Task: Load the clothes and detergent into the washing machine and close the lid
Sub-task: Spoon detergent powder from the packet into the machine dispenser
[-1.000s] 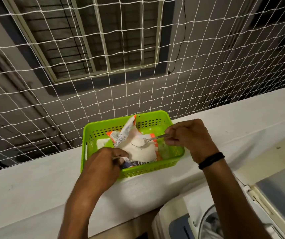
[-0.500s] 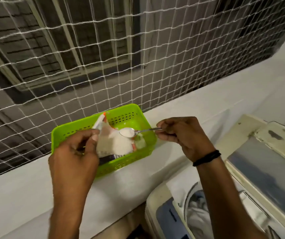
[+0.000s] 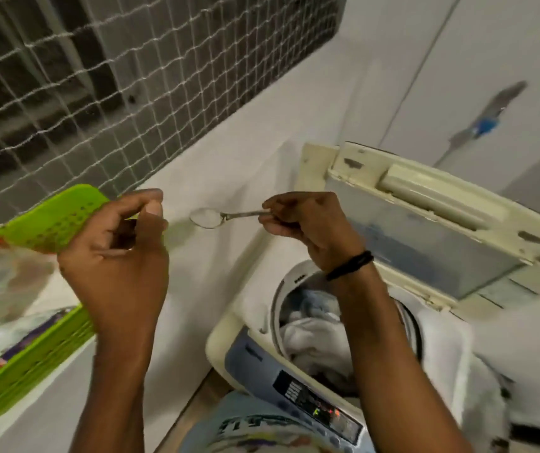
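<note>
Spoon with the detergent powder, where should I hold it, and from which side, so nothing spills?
Pinch the end of the handle from the right, as the right hand does. The spoon lies level with its filled bowl pointing left, so a grip at the handle end keeps fingers clear of the powder and probably keeps it flat.

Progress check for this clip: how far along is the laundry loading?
Done: clothes sit in the drum. In hand: the right hand holds a spoon of white powder, short of the drum. Remaining: tip it in, close the raised lid.
</note>
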`<state>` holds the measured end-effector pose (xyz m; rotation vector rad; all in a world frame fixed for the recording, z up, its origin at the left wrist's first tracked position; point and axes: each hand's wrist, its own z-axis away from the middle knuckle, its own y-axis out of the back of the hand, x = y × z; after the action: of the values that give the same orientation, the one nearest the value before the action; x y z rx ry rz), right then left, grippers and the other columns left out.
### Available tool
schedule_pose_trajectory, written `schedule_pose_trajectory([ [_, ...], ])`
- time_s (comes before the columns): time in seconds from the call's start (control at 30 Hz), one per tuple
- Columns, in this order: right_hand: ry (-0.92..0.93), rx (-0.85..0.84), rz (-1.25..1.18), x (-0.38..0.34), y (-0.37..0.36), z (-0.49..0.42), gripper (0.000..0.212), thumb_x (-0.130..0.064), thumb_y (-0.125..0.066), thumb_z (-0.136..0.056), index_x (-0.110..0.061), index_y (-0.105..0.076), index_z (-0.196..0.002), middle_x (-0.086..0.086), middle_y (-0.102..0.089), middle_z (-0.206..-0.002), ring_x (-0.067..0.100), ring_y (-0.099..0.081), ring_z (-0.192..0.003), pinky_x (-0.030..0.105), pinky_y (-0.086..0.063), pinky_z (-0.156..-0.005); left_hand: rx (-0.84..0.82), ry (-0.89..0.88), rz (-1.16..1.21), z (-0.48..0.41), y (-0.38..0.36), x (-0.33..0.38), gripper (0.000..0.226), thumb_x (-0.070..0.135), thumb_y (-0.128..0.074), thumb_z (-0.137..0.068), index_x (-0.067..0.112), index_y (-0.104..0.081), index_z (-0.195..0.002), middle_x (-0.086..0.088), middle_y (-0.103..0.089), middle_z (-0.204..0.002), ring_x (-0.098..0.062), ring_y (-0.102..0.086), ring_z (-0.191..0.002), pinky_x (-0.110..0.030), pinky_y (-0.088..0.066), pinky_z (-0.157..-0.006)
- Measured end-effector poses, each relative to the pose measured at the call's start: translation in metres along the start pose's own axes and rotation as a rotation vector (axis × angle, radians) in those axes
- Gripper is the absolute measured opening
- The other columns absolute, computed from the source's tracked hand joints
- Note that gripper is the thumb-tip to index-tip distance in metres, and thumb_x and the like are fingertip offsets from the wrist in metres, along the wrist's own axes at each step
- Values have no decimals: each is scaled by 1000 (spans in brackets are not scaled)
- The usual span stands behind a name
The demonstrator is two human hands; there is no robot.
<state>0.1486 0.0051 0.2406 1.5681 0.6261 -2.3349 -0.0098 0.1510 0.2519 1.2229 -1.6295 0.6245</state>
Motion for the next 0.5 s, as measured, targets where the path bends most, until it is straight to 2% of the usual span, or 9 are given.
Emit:
schedule_pose_trajectory([
  [0.1, 0, 131, -42, 15, 38, 7, 21, 19, -46, -87, 17, -66, -95, 30, -67, -84, 27, -72, -68, 26, -60, -65, -141, 12, 59, 13, -36, -10, 15, 19, -60, -94, 14, -72, -102, 1, -73, -95, -20, -70, -77, -31, -54, -71],
  [0.2, -28, 315, -89, 39, 80, 11, 27, 21, -43, -87, 9, -67, -81, 24, -65, -78, 22, -69, -59, 24, -59, -58, -275, 66, 46, 30, -75, -22, 14, 19, -61, -92, 17, -73, -99, 2, -73, -86, -19, -70, -74, -32, -55, -69],
  [0.37, -29, 616, -194, 90, 154, 17, 32, 20, -50, -83, 0, -66, -64, 8, -71, -73, 19, -71, -63, 33, -62, -68, -503, 151, -51, 65, -142, -62, 15, 17, -64, -88, 19, -76, -96, 4, -75, -86, -10, -69, -77, -29, -57, -77],
  [0.43, -52, 719, -225, 108, 179, 18, 25, 18, -52, -85, 3, -68, -72, 7, -70, -73, 19, -71, -65, 33, -62, -71, -612, 165, -86, 84, -169, -84, 16, 15, -63, -87, 20, -76, -95, 5, -75, -88, -11, -70, -79, -27, -56, -79],
  [0.5, -62, 813, -270, 129, 201, 15, 19, 17, -54, -84, 6, -69, -81, 7, -70, -71, 16, -70, -63, 30, -62, -65, -736, 159, -150, 104, -194, -105, 17, 14, -61, -89, 19, -75, -99, 3, -75, -95, -15, -71, -88, -21, -51, -83],
])
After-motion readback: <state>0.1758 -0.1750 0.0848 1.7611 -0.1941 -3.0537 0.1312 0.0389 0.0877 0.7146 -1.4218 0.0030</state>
